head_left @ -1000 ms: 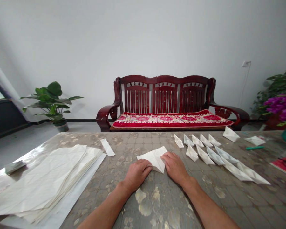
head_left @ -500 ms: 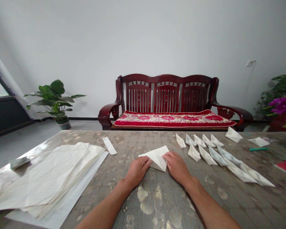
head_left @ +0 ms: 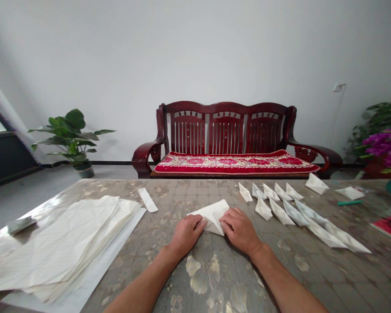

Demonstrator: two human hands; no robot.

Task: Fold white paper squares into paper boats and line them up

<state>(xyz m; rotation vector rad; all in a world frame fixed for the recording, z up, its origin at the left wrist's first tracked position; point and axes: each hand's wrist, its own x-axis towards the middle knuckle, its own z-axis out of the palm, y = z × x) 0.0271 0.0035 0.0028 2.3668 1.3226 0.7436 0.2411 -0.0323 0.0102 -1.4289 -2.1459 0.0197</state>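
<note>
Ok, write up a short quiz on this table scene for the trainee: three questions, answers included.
1. True or false: the left hand and the right hand both touch the folded white paper.
2. Multiple choice: where do the folded paper boats lie?
A. On the table, to the right of the hands
B. On the table, to the left of the hands
C. On the bench seat
3. Short answer: what piece of furniture stands beyond the table?

Key:
1. True
2. A
3. A dark red wooden bench with a red floral cushion
</note>
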